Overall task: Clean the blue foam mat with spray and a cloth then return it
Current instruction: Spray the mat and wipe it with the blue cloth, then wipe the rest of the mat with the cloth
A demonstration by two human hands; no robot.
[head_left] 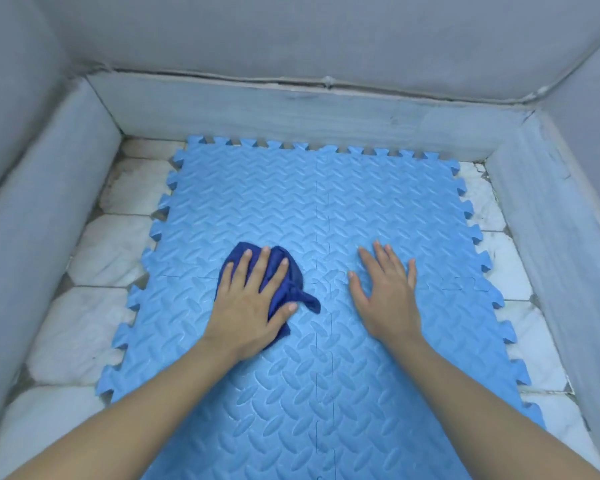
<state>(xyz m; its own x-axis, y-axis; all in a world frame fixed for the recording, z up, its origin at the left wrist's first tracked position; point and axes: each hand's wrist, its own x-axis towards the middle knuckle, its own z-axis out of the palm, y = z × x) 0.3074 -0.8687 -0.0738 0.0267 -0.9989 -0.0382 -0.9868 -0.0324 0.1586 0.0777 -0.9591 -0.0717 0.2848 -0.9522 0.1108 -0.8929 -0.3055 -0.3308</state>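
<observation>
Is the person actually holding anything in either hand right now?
The left hand presses a dark blue cloth flat against the mat, palm over its middle. The right hand holds nothing.

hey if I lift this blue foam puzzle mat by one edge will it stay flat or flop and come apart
The light blue interlocking foam mat is probably light and bendy, so a lifted edge would likely sag. Faint seams show it is made of joined tiles, which might separate under their own weight. The left hand, pressing the dark blue cloth, and the flat right hand may stop it sliding.
</observation>
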